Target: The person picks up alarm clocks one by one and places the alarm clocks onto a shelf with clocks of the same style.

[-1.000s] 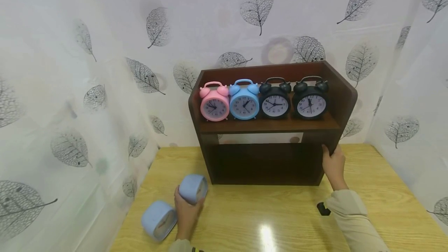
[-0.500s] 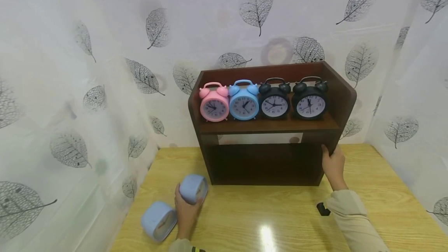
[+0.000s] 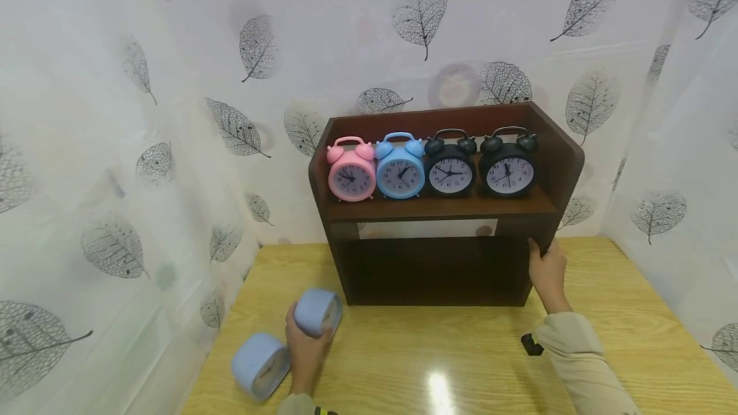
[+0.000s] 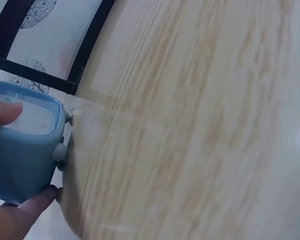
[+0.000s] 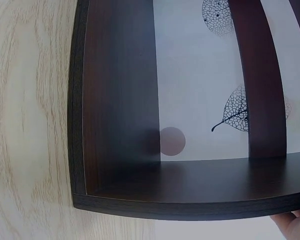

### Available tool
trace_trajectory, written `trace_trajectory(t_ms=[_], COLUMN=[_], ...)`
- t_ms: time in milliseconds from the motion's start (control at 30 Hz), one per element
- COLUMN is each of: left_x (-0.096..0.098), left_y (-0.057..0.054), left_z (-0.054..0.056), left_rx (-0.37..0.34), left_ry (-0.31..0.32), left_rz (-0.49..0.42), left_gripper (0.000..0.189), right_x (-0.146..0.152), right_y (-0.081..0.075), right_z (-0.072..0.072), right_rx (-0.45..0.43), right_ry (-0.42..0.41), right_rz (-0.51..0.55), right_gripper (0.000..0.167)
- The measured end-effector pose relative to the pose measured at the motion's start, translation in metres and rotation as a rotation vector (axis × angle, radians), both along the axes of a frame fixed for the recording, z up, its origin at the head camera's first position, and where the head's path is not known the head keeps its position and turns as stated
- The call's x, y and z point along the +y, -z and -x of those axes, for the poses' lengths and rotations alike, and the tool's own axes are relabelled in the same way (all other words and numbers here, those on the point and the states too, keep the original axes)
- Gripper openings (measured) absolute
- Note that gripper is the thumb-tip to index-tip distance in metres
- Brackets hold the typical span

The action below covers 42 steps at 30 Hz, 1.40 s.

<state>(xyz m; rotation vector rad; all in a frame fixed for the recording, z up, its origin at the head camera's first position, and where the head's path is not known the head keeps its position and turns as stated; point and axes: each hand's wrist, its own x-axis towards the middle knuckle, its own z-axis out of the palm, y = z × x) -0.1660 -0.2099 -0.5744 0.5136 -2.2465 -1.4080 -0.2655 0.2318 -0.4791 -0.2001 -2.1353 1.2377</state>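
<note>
At the left of the table my left hand [image 3: 305, 348] grips a light blue rounded-square clock [image 3: 314, 308], which stands tilted with its pale dial toward the right. In the left wrist view a thumb lies across the face of this clock [image 4: 20, 160]. A second light blue clock [image 3: 254, 360] lies beside that hand, further left. My right hand [image 3: 549, 277] holds the right side panel of a dark brown two-tier shelf [image 3: 444, 213]. Only part of that hand [image 5: 296, 225] shows in the right wrist view, at the panel's outer side.
On the upper tier stand a pink twin-bell alarm clock [image 3: 352, 181], a blue one [image 3: 400, 178] and two black ones, a middle one [image 3: 451, 175] and a right one [image 3: 508, 175]. The lower tier is open-fronted. Leaf-patterned sheeting [image 3: 144, 165] surrounds the wooden table [image 3: 403, 364].
Both hands keep their holds and the clocks stay where they are. Only the head view has shifted very slightly.
</note>
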Motion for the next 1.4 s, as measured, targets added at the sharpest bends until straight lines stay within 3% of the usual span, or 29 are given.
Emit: trace_trajectory(t_ms=[367, 500, 633, 1000, 1400], left_x=[-0.003, -0.004, -0.003, 0.002, 0.002], left_y=[0.006, 0.009, 0.009, 0.001, -0.002], left_z=[0.003, 0.003, 0.004, 0.004, 0.004], left_rx=[-0.061, -0.020, 0.006, -0.066, -0.008], left_ry=[0.007, 0.007, -0.005, -0.046, -0.049], left_rz=[0.086, 0.074, 0.074, 0.092, 0.088], left_gripper=[0.099, 0.103, 0.103, 0.100, 0.098], right_x=[-0.001, -0.001, -0.001, -0.001, -0.001], right_y=[-0.002, -0.003, -0.003, -0.003, -0.003], right_z=[0.000, 0.000, 0.000, -0.001, -0.002], right_rx=[-0.023, -0.032, -0.043, -0.039, -0.055], right_ry=[-0.011, -0.030, -0.038, -0.027, -0.021], right_rz=[-0.004, -0.004, -0.004, -0.005, -0.009], right_gripper=[0.028, 0.029, 0.031, 0.030, 0.032])
